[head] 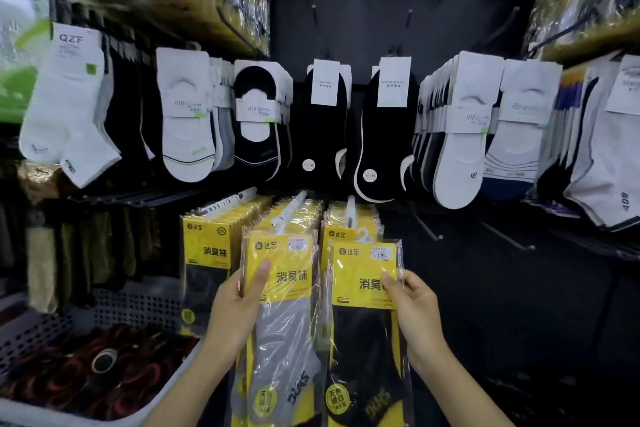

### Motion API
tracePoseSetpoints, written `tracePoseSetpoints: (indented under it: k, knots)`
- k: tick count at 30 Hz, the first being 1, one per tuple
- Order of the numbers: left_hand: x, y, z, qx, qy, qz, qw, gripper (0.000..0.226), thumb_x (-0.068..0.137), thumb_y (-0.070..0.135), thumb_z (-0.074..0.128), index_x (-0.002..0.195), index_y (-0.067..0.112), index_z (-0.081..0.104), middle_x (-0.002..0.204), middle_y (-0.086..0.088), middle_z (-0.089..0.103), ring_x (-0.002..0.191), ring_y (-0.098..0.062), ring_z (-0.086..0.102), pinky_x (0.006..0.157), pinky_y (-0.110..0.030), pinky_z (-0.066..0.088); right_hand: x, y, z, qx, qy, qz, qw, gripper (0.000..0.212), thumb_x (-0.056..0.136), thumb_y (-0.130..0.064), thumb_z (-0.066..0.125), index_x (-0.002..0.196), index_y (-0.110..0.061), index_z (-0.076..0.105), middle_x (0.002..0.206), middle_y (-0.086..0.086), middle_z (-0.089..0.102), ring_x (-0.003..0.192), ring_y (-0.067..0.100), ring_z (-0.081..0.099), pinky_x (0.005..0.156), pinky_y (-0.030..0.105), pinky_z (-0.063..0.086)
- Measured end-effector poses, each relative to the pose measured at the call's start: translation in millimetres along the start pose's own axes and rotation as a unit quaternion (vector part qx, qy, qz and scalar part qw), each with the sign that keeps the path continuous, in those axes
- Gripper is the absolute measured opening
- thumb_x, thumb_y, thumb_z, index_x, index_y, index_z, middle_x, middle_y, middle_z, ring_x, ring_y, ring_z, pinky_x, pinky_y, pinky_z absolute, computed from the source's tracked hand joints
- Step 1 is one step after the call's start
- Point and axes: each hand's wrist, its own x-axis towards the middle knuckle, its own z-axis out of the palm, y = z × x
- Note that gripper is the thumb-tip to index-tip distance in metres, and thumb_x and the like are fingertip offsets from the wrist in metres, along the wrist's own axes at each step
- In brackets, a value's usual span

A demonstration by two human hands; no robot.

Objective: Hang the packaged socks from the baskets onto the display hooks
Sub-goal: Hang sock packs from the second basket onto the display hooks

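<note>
A grey sock pack (280, 305) was gripped by the left hand (235, 308) and a black sock pack (363, 288) by the right hand (415, 312), fingers closed, before the display hooks (289, 210).

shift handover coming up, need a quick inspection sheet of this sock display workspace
surface: dark display wall, several bare metal hooks.
job's things: yellow-carded plastic pack of grey socks and yellow-carded plastic pack of black socks, both held near full rows of yellow packs.
clutter: grey perforated plastic basket holding dark red-patterned goods.
grippers: left hand grips the grey pack; right hand grips the black pack.
cables: nothing seen.
surroundings: white and black low-cut socks hanging above.
</note>
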Motion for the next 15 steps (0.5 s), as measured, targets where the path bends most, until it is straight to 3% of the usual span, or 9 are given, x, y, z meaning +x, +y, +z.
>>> tracePoseSetpoints:
  k: [2, 4, 8, 12, 15]
  knots:
    - [3.1, 2.4, -6.8, 0.011, 0.009, 0.008, 1.000, 0.047, 0.080, 0.059, 0.048, 0.059, 0.020, 0.031, 0.045, 0.009, 0.025, 0.043, -0.004, 0.026, 0.054, -0.028, 0.025, 7.9, -2.1, 4.8, -0.017, 0.001, -0.010, 1.000, 0.009, 0.093, -0.018, 0.059, 0.094, -0.016, 0.068, 0.087, 0.002, 0.076, 0.086, 0.020, 0.072, 0.084, 0.039, 0.056]
    - [5.4, 4.8, -12.1, 0.020, 0.013, 0.014, 1.000, 0.050, 0.081, 0.057, 0.048, 0.060, 0.019, 0.025, 0.042, 0.007, 0.022, 0.040, -0.005, 0.022, 0.053, -0.029, 0.022, 15.2, -4.0, 9.9, -0.030, 0.002, -0.019, 0.999, 0.009, 0.093, -0.017, 0.059, 0.094, -0.017, 0.067, 0.087, 0.002, 0.076, 0.086, 0.019, 0.072, 0.085, 0.040, 0.056]
    - [7.5, 6.2, -17.8, 0.018, 0.019, 0.028, 0.999, 0.048, 0.083, 0.056, 0.048, 0.060, 0.020, 0.025, 0.043, 0.007, 0.022, 0.043, -0.005, 0.022, 0.053, -0.027, 0.022, 29.9, 0.2, 14.8, -0.072, 0.004, -0.042, 0.996, 0.011, 0.093, -0.019, 0.060, 0.093, -0.009, 0.065, 0.094, 0.022, 0.070, 0.094, 0.040, 0.065, 0.089, 0.053, 0.052]
    - [8.7, 5.9, -17.2, 0.012, 0.012, 0.024, 1.000, 0.050, 0.082, 0.058, 0.048, 0.061, 0.019, 0.025, 0.045, 0.008, 0.022, 0.045, -0.005, 0.023, 0.053, -0.027, 0.023, 44.1, 8.0, 20.6, -0.075, 0.023, -0.029, 0.997, 0.009, 0.093, -0.017, 0.060, 0.088, -0.012, 0.067, 0.089, 0.006, 0.074, 0.088, 0.020, 0.070, 0.073, 0.028, 0.055]
    - [10.0, 1.9, -13.4, 0.005, 0.008, 0.015, 1.000, 0.056, 0.081, 0.061, 0.048, 0.064, 0.009, 0.039, 0.055, 0.003, 0.033, 0.055, -0.011, 0.036, 0.057, -0.025, 0.030, 55.1, 16.1, 24.6, -0.054, 0.049, 0.023, 0.997, 0.013, 0.091, -0.020, 0.063, 0.089, -0.008, 0.068, 0.090, 0.010, 0.073, 0.091, 0.026, 0.069, 0.083, 0.038, 0.055]
